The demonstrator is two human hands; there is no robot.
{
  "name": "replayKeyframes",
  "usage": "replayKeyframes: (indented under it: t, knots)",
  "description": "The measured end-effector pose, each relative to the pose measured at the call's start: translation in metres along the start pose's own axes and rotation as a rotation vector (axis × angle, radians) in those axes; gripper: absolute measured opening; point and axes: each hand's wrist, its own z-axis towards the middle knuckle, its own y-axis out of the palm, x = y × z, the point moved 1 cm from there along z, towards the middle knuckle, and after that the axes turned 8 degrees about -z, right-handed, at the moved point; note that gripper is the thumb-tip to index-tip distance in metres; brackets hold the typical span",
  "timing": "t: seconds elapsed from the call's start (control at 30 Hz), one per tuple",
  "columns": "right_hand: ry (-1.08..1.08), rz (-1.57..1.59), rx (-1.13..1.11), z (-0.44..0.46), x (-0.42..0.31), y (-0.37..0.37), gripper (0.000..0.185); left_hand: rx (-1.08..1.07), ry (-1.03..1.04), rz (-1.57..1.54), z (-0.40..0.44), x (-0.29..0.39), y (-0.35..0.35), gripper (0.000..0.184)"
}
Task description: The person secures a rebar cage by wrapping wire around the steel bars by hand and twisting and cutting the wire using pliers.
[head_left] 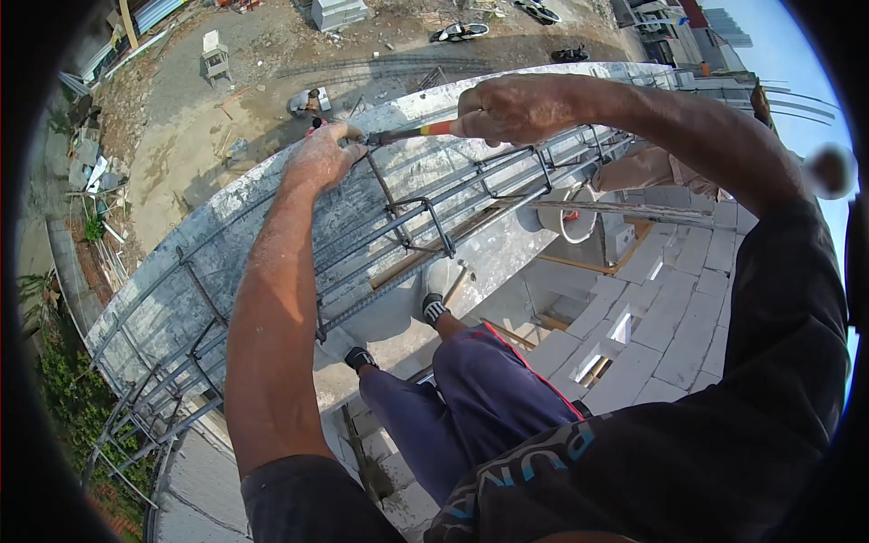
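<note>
My right hand is closed round the orange and yellow handle of a tool, whose dark metal head points left. At that head my left hand has its fingers pinched together near the upper end of a rebar rod; what they grip is too small to make out. The rod runs down to a cage of tied steel bars, which stretches along a curved grey concrete ledge below both arms.
My feet stand on the ledge beside the rebar. A white bucket sits to the right, near another person's leg. Block walls lie lower right. Beyond the ledge is a drop to the ground, where a person and motorbikes show.
</note>
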Motion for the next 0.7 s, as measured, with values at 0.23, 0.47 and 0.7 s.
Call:
replayKeyframes:
  t: [0.23, 0.47, 0.7]
  knots:
    - [-0.016, -0.163, -0.019, 0.026, 0.014, -0.007, 0.048, -0.002, -0.034, -0.014, -0.003, 0.0, 0.001, 0.039]
    - [0.101, 0.026, -0.165, 0.02, 0.004, 0.011, 0.048, -0.002, -0.071, -0.024, -0.004, 0.006, 0.0, 0.039]
    - [0.119, 0.007, -0.001, 0.012, 0.011, 0.014, 0.07, 0.019, 0.018, -0.004, 0.007, -0.013, 0.008, 0.04]
